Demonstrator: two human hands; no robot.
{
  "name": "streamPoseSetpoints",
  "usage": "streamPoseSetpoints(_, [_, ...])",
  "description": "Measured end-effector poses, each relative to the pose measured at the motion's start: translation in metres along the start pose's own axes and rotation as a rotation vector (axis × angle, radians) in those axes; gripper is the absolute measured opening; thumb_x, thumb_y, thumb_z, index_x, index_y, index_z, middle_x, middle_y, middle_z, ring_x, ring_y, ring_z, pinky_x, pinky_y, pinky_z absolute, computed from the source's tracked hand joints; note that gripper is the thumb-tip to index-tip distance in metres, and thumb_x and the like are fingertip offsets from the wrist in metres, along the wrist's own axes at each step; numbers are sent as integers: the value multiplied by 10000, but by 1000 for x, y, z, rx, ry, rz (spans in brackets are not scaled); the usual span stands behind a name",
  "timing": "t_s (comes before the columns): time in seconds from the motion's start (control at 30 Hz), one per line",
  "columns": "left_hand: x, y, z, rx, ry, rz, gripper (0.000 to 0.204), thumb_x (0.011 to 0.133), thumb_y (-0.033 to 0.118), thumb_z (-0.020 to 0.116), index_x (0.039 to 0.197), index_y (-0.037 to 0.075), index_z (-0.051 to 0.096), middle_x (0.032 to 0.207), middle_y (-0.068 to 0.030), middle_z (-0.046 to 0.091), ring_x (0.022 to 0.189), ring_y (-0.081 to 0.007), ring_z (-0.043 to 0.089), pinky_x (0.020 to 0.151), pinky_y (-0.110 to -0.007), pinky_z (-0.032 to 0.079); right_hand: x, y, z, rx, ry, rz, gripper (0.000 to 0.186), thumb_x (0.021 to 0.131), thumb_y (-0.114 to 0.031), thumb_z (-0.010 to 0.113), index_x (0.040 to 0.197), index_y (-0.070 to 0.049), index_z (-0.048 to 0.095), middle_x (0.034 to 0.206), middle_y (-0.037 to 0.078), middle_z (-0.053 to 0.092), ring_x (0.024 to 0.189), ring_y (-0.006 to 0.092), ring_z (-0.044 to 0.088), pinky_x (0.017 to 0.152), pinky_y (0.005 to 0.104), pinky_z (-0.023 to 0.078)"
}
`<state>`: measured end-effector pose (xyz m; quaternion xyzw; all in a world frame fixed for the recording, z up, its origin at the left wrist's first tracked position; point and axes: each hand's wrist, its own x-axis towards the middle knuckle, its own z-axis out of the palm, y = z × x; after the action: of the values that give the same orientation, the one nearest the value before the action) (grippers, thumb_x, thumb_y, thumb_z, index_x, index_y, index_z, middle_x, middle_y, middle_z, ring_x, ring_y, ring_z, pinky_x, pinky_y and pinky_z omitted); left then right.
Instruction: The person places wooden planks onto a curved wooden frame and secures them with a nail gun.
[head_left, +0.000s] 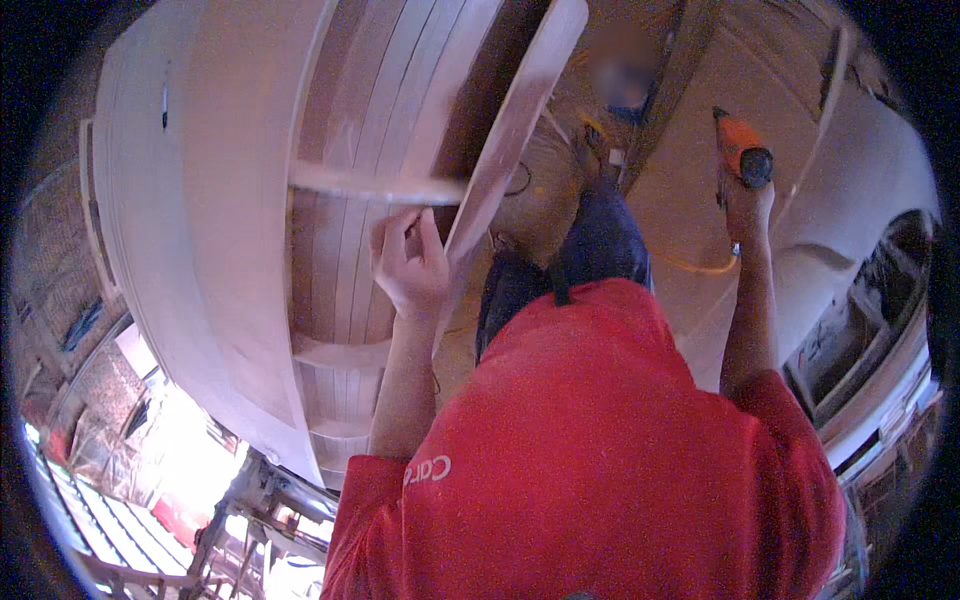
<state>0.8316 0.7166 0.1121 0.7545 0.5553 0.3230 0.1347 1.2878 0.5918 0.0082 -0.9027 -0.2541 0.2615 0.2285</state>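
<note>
right grip (748, 205) wrapped round orange power tool (739, 142), jutting ahead, left grip (410, 252) curled near pale crosspiece (375, 187), hold unclear

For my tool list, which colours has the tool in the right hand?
The tool is orange and black, clearest in head view.

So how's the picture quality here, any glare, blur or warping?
In the head view, glare washes out the lower left; also in the head view, the pale slat just above the left hand is smeared, probably by motion, while the orange power tool in the right hand looks clearer; head view again, fisheye corners are black.
</note>
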Motion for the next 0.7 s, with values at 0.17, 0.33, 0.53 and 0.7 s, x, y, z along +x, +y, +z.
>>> streamPoseSetpoints(0.17, [-49,-40,-33,58,-164,-170,274,865,261,739,958,4,711,913,-181,674,817,-375,649,736,-424,527,-114,-16,-20,124,295,-153,256,849,-236,774,1016,-61,687,845,29,690,704,132,609,623,334,511])
streamPoseSetpoints(0.33, [-59,-45,-27,65,-225,-44,355,870,329,717,1010,3,707,993,-194,671,958,-397,629,868,-487,491,-183,-1,-6,383,183,0,411,858,-210,804,1192,-21,654,1140,66,692,973,156,629,875,320,496])
streamPoseSetpoints(0.53, [-58,-61,29,94,-340,-59,462,864,408,698,1078,-1,703,1066,-228,682,1079,-409,620,947,-504,470,-208,53,20,24,108,-28,349,863,-262,804,1080,-6,711,934,84,744,831,156,676,744,332,537])
streamPoseSetpoints(0.7, [-49,-60,56,190,-537,-178,500,826,443,712,1047,-6,707,1037,-261,702,1013,-411,669,881,-489,513,-217,65,36,-29,116,-126,348,832,-319,807,974,-12,723,868,143,744,810,249,708,715,383,550])
